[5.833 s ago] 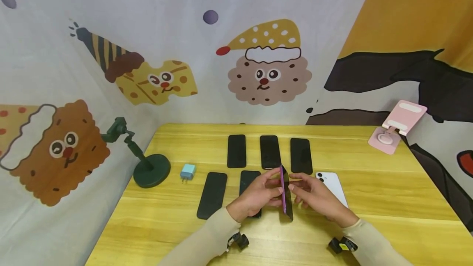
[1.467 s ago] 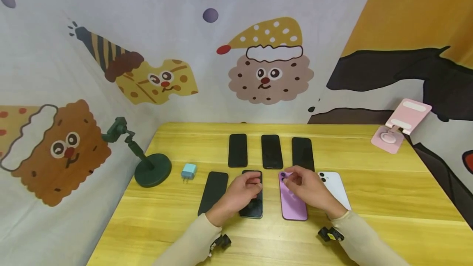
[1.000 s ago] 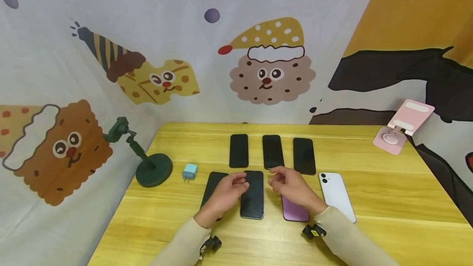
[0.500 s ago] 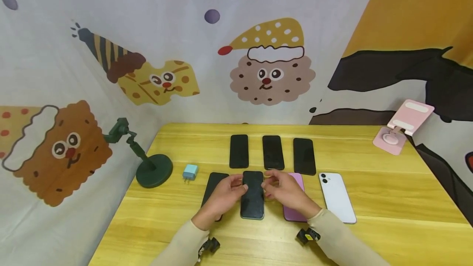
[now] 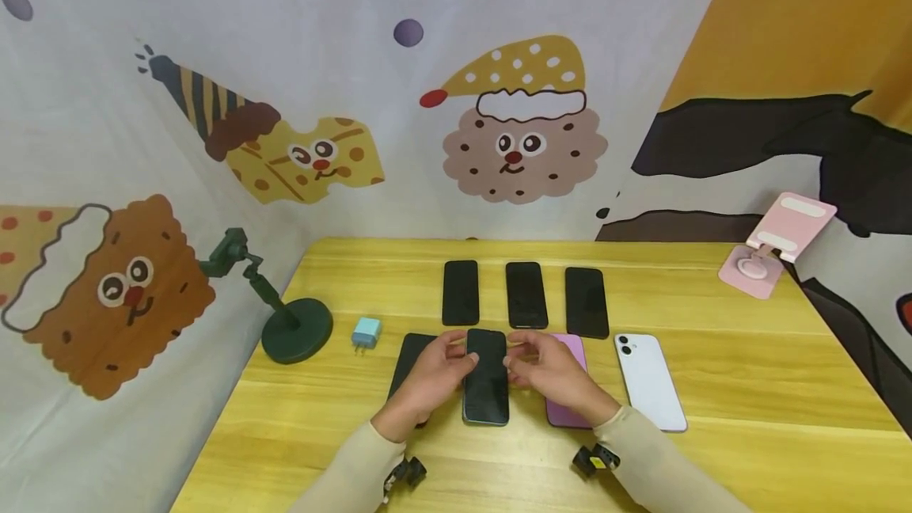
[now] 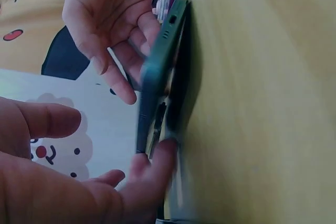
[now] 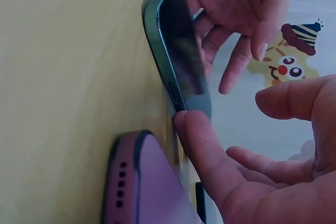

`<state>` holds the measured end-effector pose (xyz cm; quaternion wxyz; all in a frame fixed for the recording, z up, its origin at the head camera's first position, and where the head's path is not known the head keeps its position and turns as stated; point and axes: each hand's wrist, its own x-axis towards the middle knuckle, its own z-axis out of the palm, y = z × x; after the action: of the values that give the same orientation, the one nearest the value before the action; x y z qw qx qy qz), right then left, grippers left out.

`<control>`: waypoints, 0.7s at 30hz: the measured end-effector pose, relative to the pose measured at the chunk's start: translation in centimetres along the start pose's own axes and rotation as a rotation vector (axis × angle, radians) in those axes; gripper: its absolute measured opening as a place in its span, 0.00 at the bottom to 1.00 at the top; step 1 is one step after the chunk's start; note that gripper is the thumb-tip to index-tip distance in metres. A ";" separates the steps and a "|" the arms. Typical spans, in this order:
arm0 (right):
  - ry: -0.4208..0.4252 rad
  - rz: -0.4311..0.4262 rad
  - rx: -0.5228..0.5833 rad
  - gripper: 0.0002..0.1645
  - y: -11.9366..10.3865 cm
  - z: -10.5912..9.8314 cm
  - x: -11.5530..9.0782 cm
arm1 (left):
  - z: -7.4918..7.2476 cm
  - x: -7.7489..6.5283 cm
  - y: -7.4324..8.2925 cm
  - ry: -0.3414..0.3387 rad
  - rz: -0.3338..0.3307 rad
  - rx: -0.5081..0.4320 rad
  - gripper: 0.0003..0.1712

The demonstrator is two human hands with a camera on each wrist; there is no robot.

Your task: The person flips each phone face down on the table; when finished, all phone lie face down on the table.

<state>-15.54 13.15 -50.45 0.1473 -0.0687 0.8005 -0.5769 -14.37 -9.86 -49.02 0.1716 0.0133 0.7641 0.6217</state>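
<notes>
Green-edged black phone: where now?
Head view, front row: the green-edged phone is between the left hand and right hand, left of the rectangular purple phone.

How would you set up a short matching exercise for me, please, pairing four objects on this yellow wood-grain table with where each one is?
Objects
1. Black-screened rectangular phone with green edges
2. Purple rectangular phone
3. White rectangular phone
4. Light-blue block-shaped charger plug

Places
A. Its middle hidden behind the right hand in the head view
B. To the right of the purple phone
C. Beside the dark green stand with a round base
D. Between the left hand and the right hand

Right pairs: 1-D, 2-A, 3-B, 4-C
</notes>
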 end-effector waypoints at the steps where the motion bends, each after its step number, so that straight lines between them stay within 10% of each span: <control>1: -0.005 -0.003 -0.005 0.31 0.0 0.0 0.0 | -0.1 0.0 0.1 0.002 0.001 -0.011 0.36; 21: -0.099 -0.038 0.029 0.25 -0.1 -0.1 -0.4 | 0.0 1.0 -0.7 -0.165 0.074 -0.204 0.38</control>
<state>-15.20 13.34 -50.30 0.1766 -0.1103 0.7824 -0.5869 -15.13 -9.82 -49.97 0.2112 0.0750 0.6793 0.6988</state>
